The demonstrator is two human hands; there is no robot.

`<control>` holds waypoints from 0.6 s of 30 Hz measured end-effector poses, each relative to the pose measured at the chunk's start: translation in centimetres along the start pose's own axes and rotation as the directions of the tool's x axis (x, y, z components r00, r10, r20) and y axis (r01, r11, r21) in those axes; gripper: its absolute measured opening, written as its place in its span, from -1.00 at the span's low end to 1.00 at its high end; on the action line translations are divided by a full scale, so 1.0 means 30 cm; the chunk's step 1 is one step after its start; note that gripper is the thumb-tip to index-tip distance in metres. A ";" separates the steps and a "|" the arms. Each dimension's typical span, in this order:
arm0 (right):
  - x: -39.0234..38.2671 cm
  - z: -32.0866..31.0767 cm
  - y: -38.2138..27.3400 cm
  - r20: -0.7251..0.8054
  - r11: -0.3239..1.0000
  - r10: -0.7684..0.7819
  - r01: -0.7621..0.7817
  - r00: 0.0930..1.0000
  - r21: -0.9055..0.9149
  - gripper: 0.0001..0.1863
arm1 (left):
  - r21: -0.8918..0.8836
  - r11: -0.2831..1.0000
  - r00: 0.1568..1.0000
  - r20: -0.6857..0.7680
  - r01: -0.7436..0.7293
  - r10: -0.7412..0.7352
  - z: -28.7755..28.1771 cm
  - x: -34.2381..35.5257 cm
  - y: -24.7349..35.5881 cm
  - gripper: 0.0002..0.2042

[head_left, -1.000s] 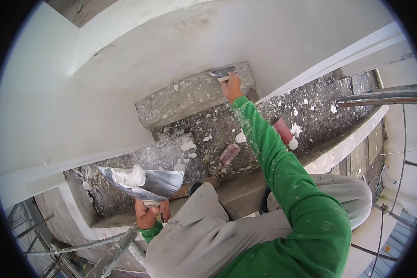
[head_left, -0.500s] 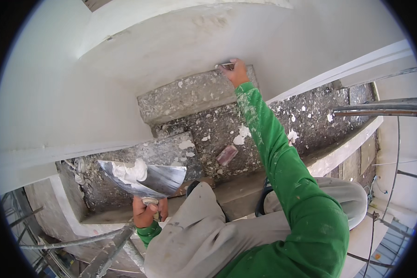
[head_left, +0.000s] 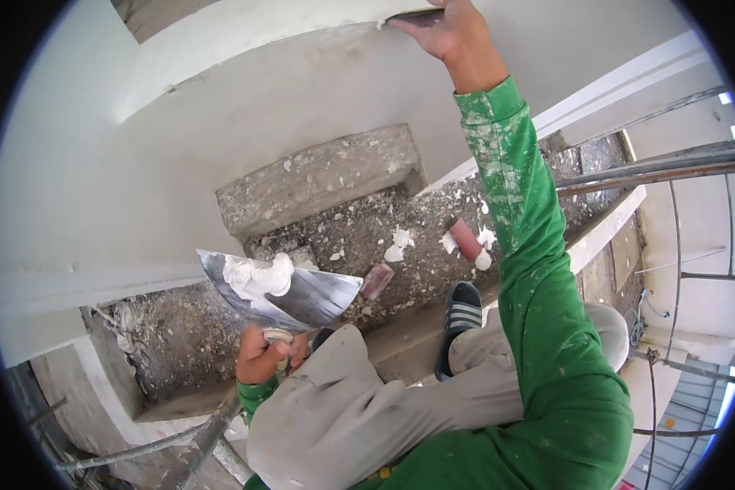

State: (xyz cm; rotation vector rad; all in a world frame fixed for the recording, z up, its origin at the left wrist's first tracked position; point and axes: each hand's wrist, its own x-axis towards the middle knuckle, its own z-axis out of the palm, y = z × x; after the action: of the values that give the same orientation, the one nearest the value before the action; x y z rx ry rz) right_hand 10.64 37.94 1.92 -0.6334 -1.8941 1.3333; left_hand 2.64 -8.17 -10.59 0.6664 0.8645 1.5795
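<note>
Green-sleeved on both arms (head_left: 539, 269), reaches forward with the right hand (head_left: 457, 41) to the top edge of the view, gripping a dark, flat scraper (head_left: 420, 16) with the thumb laid along it. Holds that scraper at the curved edge that runs across the pale wall (head_left: 180, 163); cannot tell whether it touches there or sits just off the surface. Clenches the left hand (head_left: 261, 357) around the handle (head_left: 278, 336) of a wide metal blade (head_left: 322, 296), low on the left and just beside the bent knee (head_left: 339, 359). Carries a thick lump of white paste (head_left: 261, 276) on top of this blade, left of its middle. Wears pale trousers (head_left: 327, 425) and a dark sandal (head_left: 464, 318) with light stripes. Has a long concrete block (head_left: 318, 175) ahead, against the wall, and a paste-flecked floor (head_left: 433, 214) below, bearing a reddish cylinder (head_left: 467, 238) and, nearer the wide blade, a small pinkish block (head_left: 376, 280).
</note>
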 end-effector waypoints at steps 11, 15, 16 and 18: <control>-0.634 0.260 -0.217 0.017 0.848 -0.520 0.514 0.854 0.132 -0.53 | -0.549 0.819 0.975 0.214 0.167 -0.055 0.076 0.197 0.038 -0.46; -0.624 0.278 -0.193 0.414 0.739 -0.580 0.667 0.702 -0.095 -0.55 | -0.513 0.837 0.940 0.340 0.190 -0.005 0.045 0.255 0.082 -0.52; -0.593 0.248 -0.171 0.477 0.761 -0.515 0.636 0.713 -0.128 -0.55 | -0.488 0.852 0.925 0.381 0.187 0.015 0.037 0.266 0.088 -0.52; -0.556 0.188 -0.125 0.542 0.790 -0.370 0.562 0.754 -0.243 -0.60 | -0.316 0.940 0.931 0.364 0.131 -0.008 0.019 0.250 0.127 -0.55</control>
State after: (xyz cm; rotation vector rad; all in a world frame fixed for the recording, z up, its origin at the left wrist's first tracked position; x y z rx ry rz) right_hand 16.56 21.09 -0.32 0.0401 -2.5385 0.8054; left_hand -0.40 -0.96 -7.44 0.6411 0.3312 1.4344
